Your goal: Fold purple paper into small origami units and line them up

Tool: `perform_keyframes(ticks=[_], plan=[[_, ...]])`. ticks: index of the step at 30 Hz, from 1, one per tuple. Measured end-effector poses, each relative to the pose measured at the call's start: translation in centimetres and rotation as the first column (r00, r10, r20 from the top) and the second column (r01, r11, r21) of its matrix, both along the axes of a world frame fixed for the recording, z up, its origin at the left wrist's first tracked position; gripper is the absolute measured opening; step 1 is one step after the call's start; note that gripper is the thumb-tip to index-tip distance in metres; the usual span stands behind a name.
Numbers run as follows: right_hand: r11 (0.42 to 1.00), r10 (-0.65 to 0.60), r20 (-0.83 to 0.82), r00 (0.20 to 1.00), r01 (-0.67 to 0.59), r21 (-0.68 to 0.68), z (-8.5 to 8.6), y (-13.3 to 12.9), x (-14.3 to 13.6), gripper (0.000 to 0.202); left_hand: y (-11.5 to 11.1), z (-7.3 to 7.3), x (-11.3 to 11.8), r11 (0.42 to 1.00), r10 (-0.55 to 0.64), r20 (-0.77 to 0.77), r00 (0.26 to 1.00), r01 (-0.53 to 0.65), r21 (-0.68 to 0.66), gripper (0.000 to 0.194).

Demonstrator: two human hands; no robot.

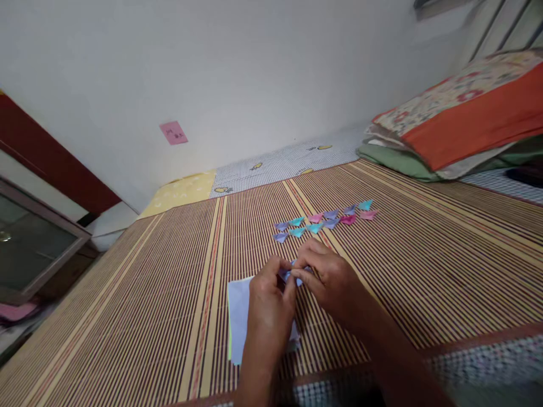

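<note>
Between both hands is a small piece of folded blue paper (299, 281), mostly covered by fingers. My left hand (274, 288) pinches its left side, and my right hand (324, 271) pinches it from the right, the fingertips of both hands meeting. Under my left wrist lies a stack of paper sheets (238, 311), pale blue on top. Beyond the hands, several small folded paper shapes stand in two rows, among them a teal one (315, 228), a magenta one (348, 219) and a purple one (280, 237).
A striped mat (178, 282) covers the bed. Folded bedding (470, 118) in orange, floral and green is piled at the right. A pink note (173, 133) is on the wall behind. At the far left stands a glass-fronted cabinet (34, 243).
</note>
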State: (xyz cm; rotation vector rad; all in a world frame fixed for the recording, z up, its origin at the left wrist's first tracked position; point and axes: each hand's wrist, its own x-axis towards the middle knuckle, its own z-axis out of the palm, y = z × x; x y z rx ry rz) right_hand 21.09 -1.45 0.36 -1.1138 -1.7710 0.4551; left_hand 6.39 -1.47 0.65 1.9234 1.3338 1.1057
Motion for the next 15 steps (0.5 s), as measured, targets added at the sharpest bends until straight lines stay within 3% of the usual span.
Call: perform_keyframes(ticks=[4,9,15], plan=[[1.0,0.003,-0.043,0.999,-0.005,-0.028,0.23,-0.08,0.38,0.021,0.27,-0.38,-0.13,0.999,-0.033,0.001,0.999,0.032,0.038,0.016],[1.0,0.026,-0.081,0.996,-0.027,-0.01,0.42,-0.09,0.81,0.018,0.35,-0.6,-0.07,0.997,-0.081,0.123,0.989,0.082,-0.003,0.015],[0.996,-0.083,-0.075,0.994,0.084,0.016,0.24,-0.1,1.03,0.016,0.51,-0.31,-0.05,0.977,-0.003,-0.015,1.0,0.006,0.213,0.016]])
